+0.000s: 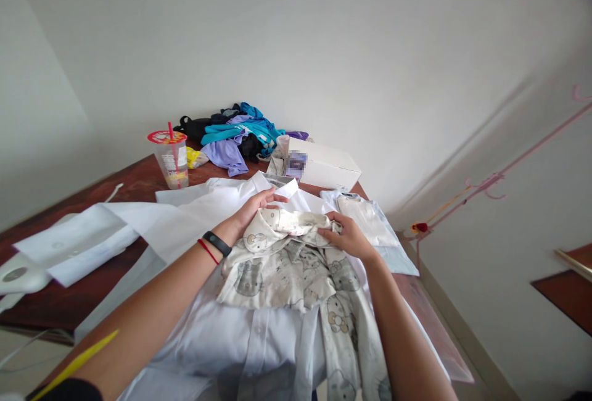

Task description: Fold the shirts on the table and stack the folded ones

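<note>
One printed shirt (282, 287) lies atop the white shirt (259, 342). The right hand (346, 237) pinches its collar (303, 225); the left hand (253, 211) extends its fingers alongside, grip unclear. Arranging the collar seems underway; the next move probably calls for light, even handling.

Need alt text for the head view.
The left hand touches and right hand pinches a cat-print top over a white button-up shirt on a table; beyond are a lidded cup, clothes pile and white box.
</note>
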The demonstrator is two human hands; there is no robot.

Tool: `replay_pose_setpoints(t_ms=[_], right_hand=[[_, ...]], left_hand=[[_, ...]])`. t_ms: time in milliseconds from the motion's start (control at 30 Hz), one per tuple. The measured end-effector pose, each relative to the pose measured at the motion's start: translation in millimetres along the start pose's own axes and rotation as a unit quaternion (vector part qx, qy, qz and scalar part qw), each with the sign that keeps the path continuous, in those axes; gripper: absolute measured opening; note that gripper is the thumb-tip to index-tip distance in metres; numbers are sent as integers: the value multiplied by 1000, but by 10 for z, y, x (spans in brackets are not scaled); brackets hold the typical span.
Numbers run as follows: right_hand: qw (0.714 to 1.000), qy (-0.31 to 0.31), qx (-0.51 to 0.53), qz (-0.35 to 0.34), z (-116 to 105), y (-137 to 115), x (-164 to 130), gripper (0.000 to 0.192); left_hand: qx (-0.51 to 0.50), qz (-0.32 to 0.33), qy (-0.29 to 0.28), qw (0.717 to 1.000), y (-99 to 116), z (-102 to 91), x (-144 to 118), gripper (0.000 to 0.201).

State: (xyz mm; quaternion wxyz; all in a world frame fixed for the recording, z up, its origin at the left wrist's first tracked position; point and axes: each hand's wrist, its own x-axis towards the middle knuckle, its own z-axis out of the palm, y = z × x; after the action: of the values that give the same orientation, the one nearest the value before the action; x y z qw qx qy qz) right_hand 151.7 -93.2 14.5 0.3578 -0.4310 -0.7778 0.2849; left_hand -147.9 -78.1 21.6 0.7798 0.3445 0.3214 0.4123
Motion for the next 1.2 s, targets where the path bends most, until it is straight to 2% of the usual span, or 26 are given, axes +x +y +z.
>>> replay_pose_setpoints(t_ms=[200,367,467,567,633,767,933,1067,1200], right_hand=[[976,219,-7,5,50,94,47,26],[955,294,-15,38,90,200,92,29],[950,309,-29,40,116,216,95,30],[948,313,-42,40,137,212,90,31],[947,315,-48,41,147,207,86,31],[947,315,-58,33,163,195,83,31],[949,307,-64,23,187,161,78,30],[951,301,-63,23,201,143,73,30],[951,303,-58,26,205,144,75,30]], left_hand=[[30,39,-38,998,-36,-99,69,50],[89,34,-78,992,-101,-27,8,59],[159,39,-100,981,-118,7,-58,57],[242,51,-53,967,-131,-41,-68,56],[259,51,-26,964,-144,-83,-49,56],[269,69,-11,961,-154,-77,-24,58],[262,98,45,959,-146,-32,21,57],[239,116,72,961,-167,-76,105,51],[207,127,68,968,-185,-84,153,39]])
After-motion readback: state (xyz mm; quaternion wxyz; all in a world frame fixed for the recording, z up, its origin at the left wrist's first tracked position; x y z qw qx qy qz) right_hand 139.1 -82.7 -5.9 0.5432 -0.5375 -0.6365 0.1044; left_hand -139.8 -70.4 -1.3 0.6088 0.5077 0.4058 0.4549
